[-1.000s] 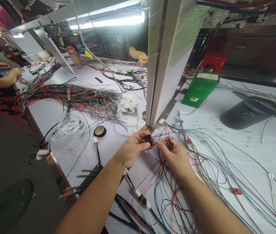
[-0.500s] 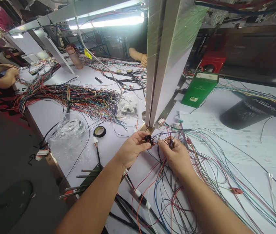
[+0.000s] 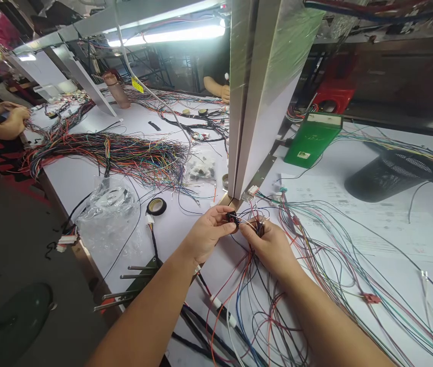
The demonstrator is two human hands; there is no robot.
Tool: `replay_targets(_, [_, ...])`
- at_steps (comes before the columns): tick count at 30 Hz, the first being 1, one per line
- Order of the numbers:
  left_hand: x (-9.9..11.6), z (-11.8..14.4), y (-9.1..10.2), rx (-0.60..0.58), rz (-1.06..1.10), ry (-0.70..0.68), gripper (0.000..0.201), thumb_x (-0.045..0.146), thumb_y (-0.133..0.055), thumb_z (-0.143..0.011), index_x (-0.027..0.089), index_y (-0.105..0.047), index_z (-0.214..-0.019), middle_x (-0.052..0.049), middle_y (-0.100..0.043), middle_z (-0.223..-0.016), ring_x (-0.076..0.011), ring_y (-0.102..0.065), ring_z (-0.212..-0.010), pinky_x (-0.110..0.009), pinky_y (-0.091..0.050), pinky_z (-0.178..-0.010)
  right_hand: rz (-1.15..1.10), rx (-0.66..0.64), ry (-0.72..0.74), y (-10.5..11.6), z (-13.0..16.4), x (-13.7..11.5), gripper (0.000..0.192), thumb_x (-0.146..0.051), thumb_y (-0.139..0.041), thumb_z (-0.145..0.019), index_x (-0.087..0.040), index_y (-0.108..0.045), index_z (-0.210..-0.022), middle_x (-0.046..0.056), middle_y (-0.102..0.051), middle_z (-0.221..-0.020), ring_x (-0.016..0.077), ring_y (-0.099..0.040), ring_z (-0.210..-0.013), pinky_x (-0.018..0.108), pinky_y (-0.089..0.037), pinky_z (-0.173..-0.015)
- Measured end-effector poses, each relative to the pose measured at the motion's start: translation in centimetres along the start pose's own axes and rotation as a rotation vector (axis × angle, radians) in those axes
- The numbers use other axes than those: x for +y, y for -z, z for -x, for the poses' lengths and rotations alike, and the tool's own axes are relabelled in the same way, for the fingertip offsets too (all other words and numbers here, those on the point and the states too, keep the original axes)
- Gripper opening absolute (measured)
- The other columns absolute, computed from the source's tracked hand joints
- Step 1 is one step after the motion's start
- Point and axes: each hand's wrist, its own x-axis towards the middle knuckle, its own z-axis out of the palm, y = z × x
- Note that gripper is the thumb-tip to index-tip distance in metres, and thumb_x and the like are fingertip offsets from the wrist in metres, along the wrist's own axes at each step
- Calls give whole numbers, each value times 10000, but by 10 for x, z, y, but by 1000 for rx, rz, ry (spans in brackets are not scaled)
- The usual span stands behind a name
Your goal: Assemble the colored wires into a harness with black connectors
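Two bare hands meet near the middle of the white workbench (image 3: 86,178). The left hand (image 3: 205,235) pinches a small black connector (image 3: 232,218) between thumb and fingertips; the right hand (image 3: 272,247) is closed on a thin pale wire (image 3: 247,222) whose tip sits right at the connector's face, with a second dark piece half buried in that palm. From under both hands a loose fan of coloured wires (image 3: 316,265) spills toward the near right, one carrying a small red plug (image 3: 371,298).

Judging by how things lie, the work is partway: some leads seem to run from the connector already, while many ends lie free on the bench, so more seating looks to be left. How many cavities are filled cannot be told; the connector is too small and partly covered by fingers.

Near left are metal pegs (image 3: 132,280), then a crumpled clear bag (image 3: 109,214) and a roll of black tape (image 3: 157,206). Just beyond the hands stands an upright grey panel (image 3: 262,92), which blocks the view behind it. Farther right lie a green box (image 3: 313,139) and a tipped black mesh basket (image 3: 392,176); farther left, a thick wire bundle (image 3: 117,153). At the far left edge a co-worker's hand (image 3: 18,118) touches more wires, and another person's hand (image 3: 224,93) shows past the panel, cut off.
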Motion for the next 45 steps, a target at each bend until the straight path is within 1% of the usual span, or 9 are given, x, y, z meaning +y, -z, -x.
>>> replay_targets(4, [2, -1, -1, 56, 25, -6, 350, 130, -722, -687, 180, -576, -1001, -18, -639, -886, -141, -592, -844, -301, -474, -786, -67, -64, 73, 2, -1, 2, 317, -487, -482, -900, -205, -627, -891, 13, -643, -793, 177, -577, -745, 288, -441, -717])
replay_targets(7, [2, -3, 1, 121, 3, -39, 349, 134, -695, -703, 197, -549, -1014, -9, -646, -864, -135, -598, -800, -268, -465, -716, -88, -50, 108, 3, -1, 6, 295, -464, -472, -918, -217, -613, -995, 16, -647, -861, 182, -581, -799, 297, -437, -770])
replay_targets(11, [-2, -5, 3, 151, -88, -73, 305, 124, -655, -719, 189, -561, -1001, 3, -630, -829, -112, -571, -727, -247, -448, -664, -145, -5, 113, 4, -2, 9, 300, -465, -477, -915, -216, -589, -1037, 19, -620, -882, 177, -561, -818, 297, -430, -783])
replay_targets(15, [-4, -6, 5, 143, -119, -75, 288, 126, -635, -738, 183, -569, -1013, -3, -628, -857, -112, -567, -740, -244, -449, -661, -187, -6, 95, 4, -2, 13, 256, -453, -512, -897, -212, -586, -944, 1, -602, -832, 159, -554, -766, 285, -439, -737])
replay_targets(21, [-3, -6, 6, 145, -51, -53, 304, 128, -645, -732, 179, -564, -1020, -11, -637, -840, -137, -601, -788, -254, -448, -676, -225, -17, 30, 2, -3, 19, 382, -420, -628, -824, -222, -595, -1149, 56, -667, -1062, 196, -621, -941, 367, -456, -887])
replay_targets(25, [-1, -5, 4, 146, -29, -46, 303, 123, -658, -717, 177, -581, -1005, -15, -639, -841, -140, -597, -793, -264, -456, -690, -262, 2, 25, 2, -4, 15, 362, -449, -631, -818, -211, -641, -1091, 84, -672, -1117, 235, -613, -1035, 419, -431, -959])
replay_targets(32, [0, -4, 4, 97, -39, -29, 298, 141, -678, -710, 175, -611, -998, -19, -629, -861, -143, -579, -803, -271, -461, -689, -235, 62, -35, 3, -4, 14, 317, -483, -621, -816, -209, -665, -970, 44, -689, -968, 200, -613, -881, 345, -455, -838])
replay_targets(39, [1, -3, 1, 73, -98, 12, 302, 93, -641, -698, 167, -625, -989, -22, -627, -871, -130, -572, -762, -265, -447, -668, -212, 102, 95, 5, -1, 12, 232, -448, -507, -907, -219, -544, -921, -23, -528, -763, 142, -478, -696, 267, -408, -685])
replay_targets(45, [2, -2, 0, 109, -126, 39, 292, 73, -636, -683, 164, -648, -960, -26, -637, -865, -117, -562, -716, -262, -426, -655, -173, 282, 280, 7, 0, 10, 191, -397, -511, -911, -212, -547, -884, 21, -556, -852, 171, -527, -821, 305, -417, -814])
